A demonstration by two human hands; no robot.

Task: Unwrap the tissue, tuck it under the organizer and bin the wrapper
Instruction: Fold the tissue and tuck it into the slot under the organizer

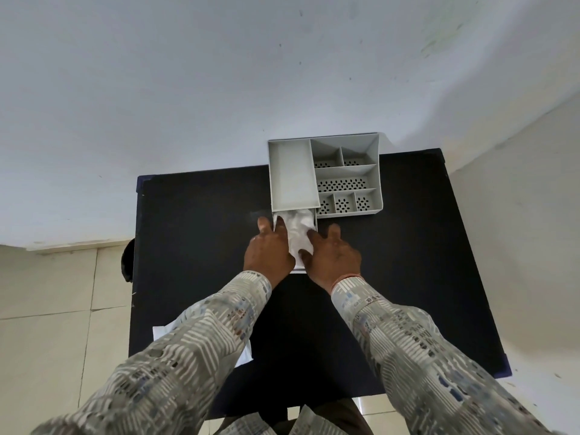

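Note:
A grey plastic organizer (323, 175) with several compartments stands at the far edge of the black table (194, 246). A white tray-like drawer sticks out toward me from under its left part. White tissue (298, 229) lies in that drawer, partly under the organizer. My left hand (268, 249) presses on the tissue's left side and my right hand (332, 255) on its right side, fingers spread on it. A white wrapper (244, 351) lies at the table's near left, mostly hidden under my left sleeve.
The table stands against a pale wall, with a second wall close on the right. Tiled floor shows to the left. A dark round object (128, 262) sits just beyond the table's left edge.

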